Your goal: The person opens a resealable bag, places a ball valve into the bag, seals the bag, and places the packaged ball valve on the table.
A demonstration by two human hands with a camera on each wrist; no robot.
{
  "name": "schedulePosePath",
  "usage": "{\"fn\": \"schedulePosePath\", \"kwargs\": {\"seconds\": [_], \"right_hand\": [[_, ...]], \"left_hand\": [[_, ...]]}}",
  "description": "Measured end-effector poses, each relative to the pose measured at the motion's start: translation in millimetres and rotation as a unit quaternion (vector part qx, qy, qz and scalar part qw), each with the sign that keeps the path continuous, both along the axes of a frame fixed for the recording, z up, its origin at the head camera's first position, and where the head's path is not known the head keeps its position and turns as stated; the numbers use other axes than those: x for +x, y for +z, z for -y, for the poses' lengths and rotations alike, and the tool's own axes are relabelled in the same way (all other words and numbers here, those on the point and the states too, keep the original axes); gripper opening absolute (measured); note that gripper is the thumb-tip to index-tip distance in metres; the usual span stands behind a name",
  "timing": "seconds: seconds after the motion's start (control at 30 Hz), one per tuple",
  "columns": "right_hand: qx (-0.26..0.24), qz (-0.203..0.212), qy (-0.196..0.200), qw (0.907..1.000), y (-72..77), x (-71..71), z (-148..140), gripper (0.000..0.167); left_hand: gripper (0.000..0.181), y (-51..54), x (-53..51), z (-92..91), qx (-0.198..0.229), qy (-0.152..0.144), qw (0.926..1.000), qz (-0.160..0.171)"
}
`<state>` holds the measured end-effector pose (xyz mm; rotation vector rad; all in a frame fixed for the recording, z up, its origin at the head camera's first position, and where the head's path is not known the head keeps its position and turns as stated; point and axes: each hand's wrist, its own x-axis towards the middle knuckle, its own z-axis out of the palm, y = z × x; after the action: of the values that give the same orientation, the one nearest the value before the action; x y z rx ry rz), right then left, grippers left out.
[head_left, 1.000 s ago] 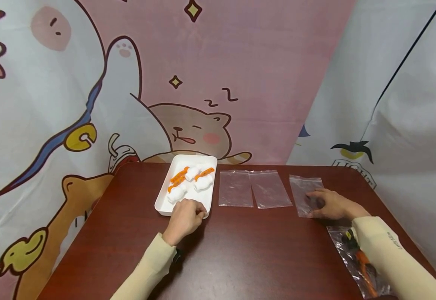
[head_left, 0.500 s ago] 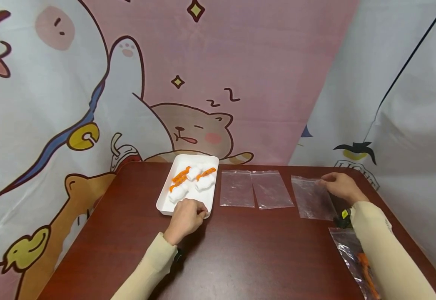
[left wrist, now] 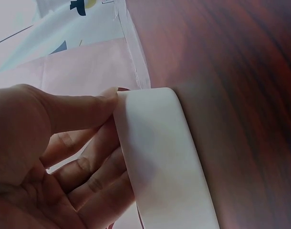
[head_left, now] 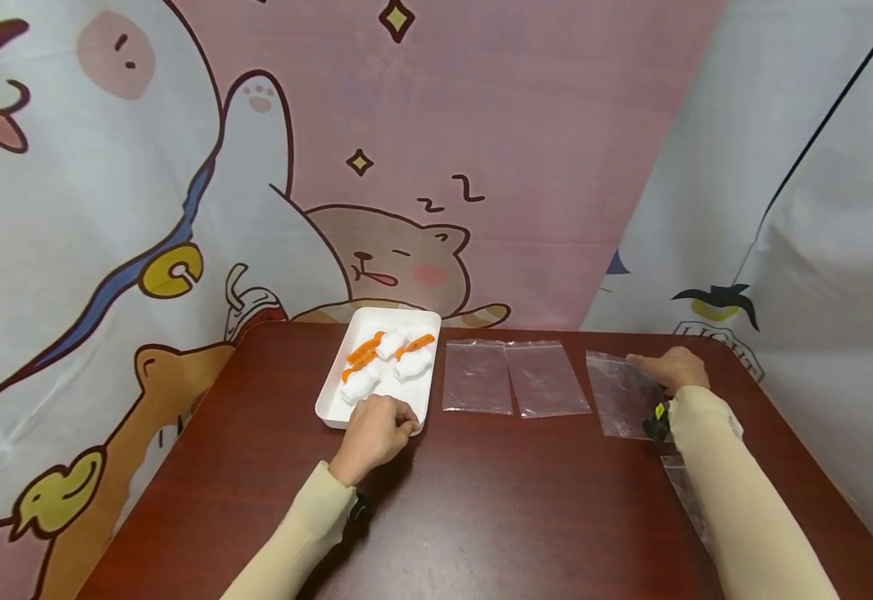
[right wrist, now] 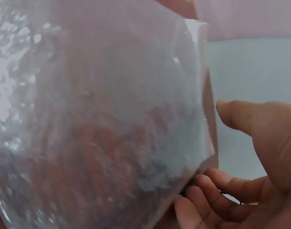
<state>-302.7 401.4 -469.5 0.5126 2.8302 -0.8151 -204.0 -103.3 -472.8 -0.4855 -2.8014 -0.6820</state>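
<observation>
In the head view my left hand [head_left: 374,435] pinches the near rim of a white tray [head_left: 400,390]. The left wrist view shows the thumb outside the tray's wall [left wrist: 160,152] and the fingers on its inner side. White rounded pieces [head_left: 361,385] and orange strips [head_left: 364,352] lie in the tray. At the right, my right hand [head_left: 672,368] is at the top edge of a flat clear zip bag [head_left: 616,400]. In the right wrist view the thumb stands apart from the bag [right wrist: 112,95], while bent fingers [right wrist: 193,210] touch or nearly touch its edge.
Two more clear zip bags, a left one [head_left: 476,379] and a right one [head_left: 546,379], lie side by side right of the tray. Another bag [head_left: 685,496] lies partly under my right forearm. The brown table [head_left: 526,500] ends at a cartoon-printed cloth [head_left: 541,167].
My right hand has moved from the bag's middle up to its top edge, and the forearm has swung left over the nearer bag, hiding its orange contents. The left hand stays on the tray.
</observation>
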Motion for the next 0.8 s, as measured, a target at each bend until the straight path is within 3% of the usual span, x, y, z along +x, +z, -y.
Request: {"fn": "schedulePosePath", "kwargs": {"seconds": [0.27,0.8], "right_hand": [[0.043,0.01,-0.027,0.9987,-12.2,-7.9,6.9,0.066],[0.026,0.015,-0.035,0.9989,-13.7,-8.7,6.1,0.067]], "left_hand": [[0.012,1.3,0.4,-1.1,-0.001,0.004,1.0,0.006],[0.011,-0.5,-0.6,-0.6,0.003,0.001,1.0,0.005]]}}
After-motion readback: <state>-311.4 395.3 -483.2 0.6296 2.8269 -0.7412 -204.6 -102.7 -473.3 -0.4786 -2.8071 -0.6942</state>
